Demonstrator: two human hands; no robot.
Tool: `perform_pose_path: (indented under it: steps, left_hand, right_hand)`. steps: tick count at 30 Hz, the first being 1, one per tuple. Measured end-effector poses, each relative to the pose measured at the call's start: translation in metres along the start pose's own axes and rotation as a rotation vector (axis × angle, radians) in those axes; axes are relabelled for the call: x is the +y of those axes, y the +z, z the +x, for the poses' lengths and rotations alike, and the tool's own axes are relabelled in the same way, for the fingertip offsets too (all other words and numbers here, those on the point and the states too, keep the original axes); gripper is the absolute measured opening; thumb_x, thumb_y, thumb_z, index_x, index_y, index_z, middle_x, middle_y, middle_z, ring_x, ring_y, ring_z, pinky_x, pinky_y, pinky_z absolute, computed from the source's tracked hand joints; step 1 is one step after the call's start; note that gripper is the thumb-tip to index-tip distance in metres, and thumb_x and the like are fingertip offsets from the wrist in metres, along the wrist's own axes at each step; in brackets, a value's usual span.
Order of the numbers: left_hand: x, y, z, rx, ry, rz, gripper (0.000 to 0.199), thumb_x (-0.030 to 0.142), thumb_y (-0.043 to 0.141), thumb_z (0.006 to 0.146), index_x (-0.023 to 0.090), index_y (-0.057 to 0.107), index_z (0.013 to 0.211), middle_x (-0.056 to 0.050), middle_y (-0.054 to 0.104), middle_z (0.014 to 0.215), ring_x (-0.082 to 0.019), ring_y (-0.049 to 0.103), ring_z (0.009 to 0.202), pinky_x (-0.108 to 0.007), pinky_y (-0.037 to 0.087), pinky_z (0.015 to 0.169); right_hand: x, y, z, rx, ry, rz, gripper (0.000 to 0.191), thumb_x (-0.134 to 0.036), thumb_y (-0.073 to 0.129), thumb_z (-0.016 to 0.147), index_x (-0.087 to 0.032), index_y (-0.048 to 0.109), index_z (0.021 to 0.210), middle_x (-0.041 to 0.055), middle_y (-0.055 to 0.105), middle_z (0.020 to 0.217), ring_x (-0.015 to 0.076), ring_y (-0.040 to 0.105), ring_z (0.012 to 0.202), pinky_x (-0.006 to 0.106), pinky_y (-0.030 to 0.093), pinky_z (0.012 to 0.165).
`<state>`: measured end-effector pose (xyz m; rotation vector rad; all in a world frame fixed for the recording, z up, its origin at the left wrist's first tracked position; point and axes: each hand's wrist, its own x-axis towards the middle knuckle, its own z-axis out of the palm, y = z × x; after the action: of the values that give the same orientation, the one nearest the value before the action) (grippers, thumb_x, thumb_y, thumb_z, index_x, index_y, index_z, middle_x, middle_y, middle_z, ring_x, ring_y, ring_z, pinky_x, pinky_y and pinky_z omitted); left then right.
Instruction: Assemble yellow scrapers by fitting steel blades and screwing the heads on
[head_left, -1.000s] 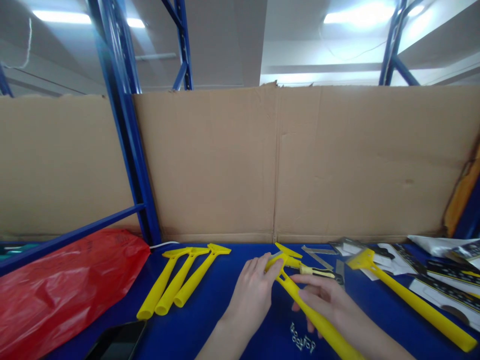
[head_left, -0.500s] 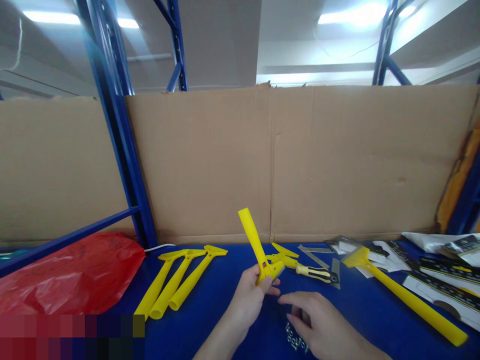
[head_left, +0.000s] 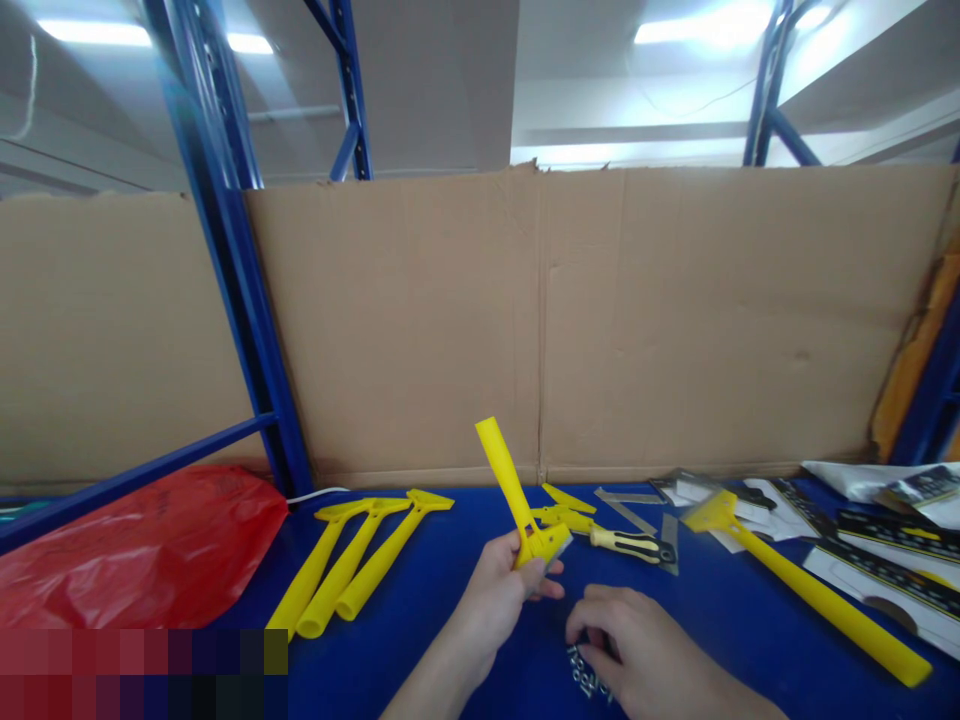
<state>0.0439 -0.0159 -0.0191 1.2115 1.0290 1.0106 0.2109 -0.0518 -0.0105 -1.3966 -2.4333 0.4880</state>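
My left hand point(head_left: 499, 595) is closed around the head of a yellow scraper point(head_left: 504, 480), whose hollow handle points up and to the left. A thin metal edge shows along its head. Over a small pile of metal screws or nuts point(head_left: 583, 678) on the blue table, my right hand point(head_left: 626, 640) is curled with thumb and fingertips close together; whether a small part is between them is too small to tell. Just beyond my hands lie a cream-and-black screwdriver point(head_left: 626, 543), small yellow pieces point(head_left: 570, 518) and flat metal blades point(head_left: 669, 540).
Yellow scraper handles point(head_left: 382, 555) lie side by side on the left, near a red plastic bag point(head_left: 165, 545). A long yellow scraper point(head_left: 825, 595) lies on the right beside black-and-white packaging point(head_left: 892, 590). Cardboard point(head_left: 420, 320) stands behind the blue table point(head_left: 420, 650).
My right hand's fingers have drawn in from a looser spread and lowered toward the small metal parts. My left hand and its scraper have hardly moved.
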Motion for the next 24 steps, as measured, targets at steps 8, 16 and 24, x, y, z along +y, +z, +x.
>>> perform_pose_path:
  steps: [8, 16, 24]
  left_hand:
    - [0.005, 0.004, -0.002, 0.042, -0.035, -0.013, 0.033, 0.018, 0.063, 0.071, 0.009, 0.062, 0.102, -0.01, 0.071, 0.089, -0.012, 0.064, 0.062, -0.026, 0.046, 0.065]
    - [0.007, 0.006, -0.002, 0.05, -0.041, -0.019, 0.029, 0.015, 0.061, 0.071, 0.009, 0.063, 0.099, -0.008, 0.071, 0.085, -0.011, 0.063, 0.059, -0.025, 0.045, 0.064]
    - [0.01, 0.008, -0.003, 0.057, -0.045, -0.012, 0.027, 0.011, 0.058, 0.071, 0.009, 0.063, 0.097, -0.007, 0.07, 0.083, -0.011, 0.062, 0.058, -0.025, 0.046, 0.063]
  right_hand:
    - [-0.001, -0.001, -0.002, -0.003, -0.009, -0.001, 0.026, -0.005, 0.052, 0.069, -0.022, 0.068, 0.081, -0.0006, 0.064, 0.075, 0.0123, 0.057, 0.066, 0.021, 0.038, 0.061]
    - [0.0, -0.003, -0.001, -0.015, -0.018, 0.026, 0.023, -0.006, 0.053, 0.071, -0.021, 0.068, 0.079, -0.0009, 0.063, 0.073, 0.0113, 0.055, 0.065, 0.02, 0.038, 0.062]
    - [-0.001, -0.002, -0.002, -0.013, -0.008, 0.044, 0.015, -0.012, 0.058, 0.072, -0.021, 0.068, 0.078, -0.0014, 0.063, 0.072, 0.0111, 0.055, 0.064, 0.019, 0.037, 0.06]
